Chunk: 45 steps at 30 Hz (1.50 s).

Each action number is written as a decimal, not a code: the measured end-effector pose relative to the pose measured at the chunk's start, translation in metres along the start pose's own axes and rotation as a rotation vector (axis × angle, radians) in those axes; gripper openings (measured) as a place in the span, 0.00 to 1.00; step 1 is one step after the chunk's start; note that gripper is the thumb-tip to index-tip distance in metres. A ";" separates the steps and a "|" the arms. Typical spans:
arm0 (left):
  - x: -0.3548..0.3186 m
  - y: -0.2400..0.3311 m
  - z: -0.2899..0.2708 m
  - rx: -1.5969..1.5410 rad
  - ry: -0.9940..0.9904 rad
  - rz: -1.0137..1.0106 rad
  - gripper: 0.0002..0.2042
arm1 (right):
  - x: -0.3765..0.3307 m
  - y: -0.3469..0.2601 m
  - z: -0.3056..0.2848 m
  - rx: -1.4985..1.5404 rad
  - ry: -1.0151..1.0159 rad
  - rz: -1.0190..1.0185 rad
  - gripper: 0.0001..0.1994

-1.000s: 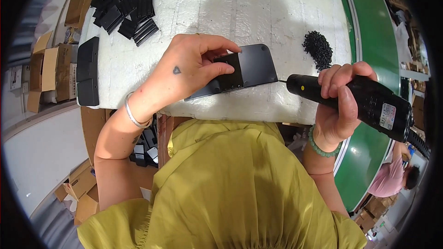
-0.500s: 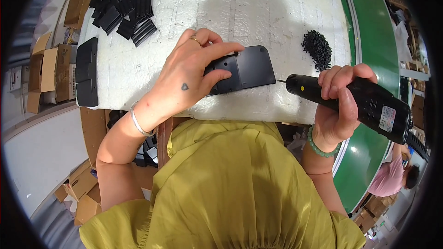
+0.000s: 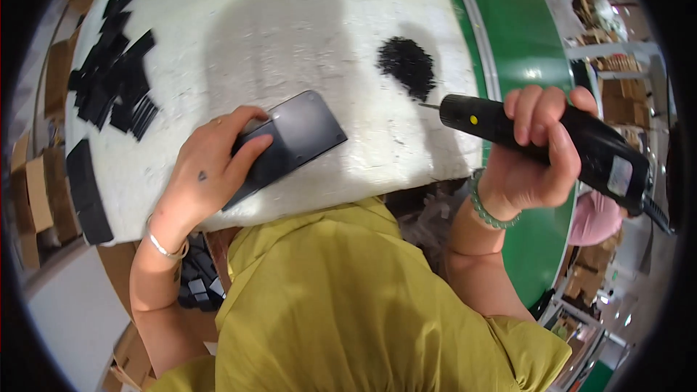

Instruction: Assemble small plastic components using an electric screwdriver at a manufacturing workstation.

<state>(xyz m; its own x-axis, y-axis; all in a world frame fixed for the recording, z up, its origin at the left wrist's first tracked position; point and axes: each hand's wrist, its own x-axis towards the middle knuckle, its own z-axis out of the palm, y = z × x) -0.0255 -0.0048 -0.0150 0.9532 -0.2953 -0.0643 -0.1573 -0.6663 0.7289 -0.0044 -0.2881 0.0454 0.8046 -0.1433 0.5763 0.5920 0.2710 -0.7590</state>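
Head view: driver [image 3: 483,122] bit [image 3: 430,106] has gone from just beside the panel's corner to the near end of the small black screw-like pile [image 3: 408,65]; contact unclear. Right hand [image 3: 536,167] wrapped round the driver body. Black panel [image 3: 308,127] on the white surface [image 3: 189,65], near its front edge, slanting more (camera turned too), left hand [image 3: 209,163] pinching it, thumb against fingers. Likely nothing being driven now.

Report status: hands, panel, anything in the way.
Left hand on black panel. Right hand gripping power screwdriver, bit clear of panel. Pile of small black pieces near bit.
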 end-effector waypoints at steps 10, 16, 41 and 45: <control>0.041 0.006 0.026 -0.268 -0.095 0.023 0.11 | 0.004 0.021 -0.018 -0.081 0.200 0.049 0.14; 0.043 0.012 0.022 -0.158 -0.109 0.095 0.12 | 0.004 0.025 -0.021 -0.067 0.206 0.060 0.14; 0.094 0.074 0.045 -1.426 -0.477 -0.271 0.07 | 0.011 -0.039 0.011 0.196 -0.111 -0.215 0.16; 0.082 0.070 0.050 -1.712 -0.521 -0.273 0.08 | 0.007 -0.039 0.022 0.225 -0.098 -0.260 0.17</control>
<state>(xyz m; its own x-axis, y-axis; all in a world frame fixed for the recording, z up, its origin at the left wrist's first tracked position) 0.0288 -0.1093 -0.0035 0.6809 -0.6960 -0.2279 0.7053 0.5393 0.4600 -0.0228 -0.2786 0.0864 0.6136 -0.1454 0.7761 0.7421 0.4418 -0.5040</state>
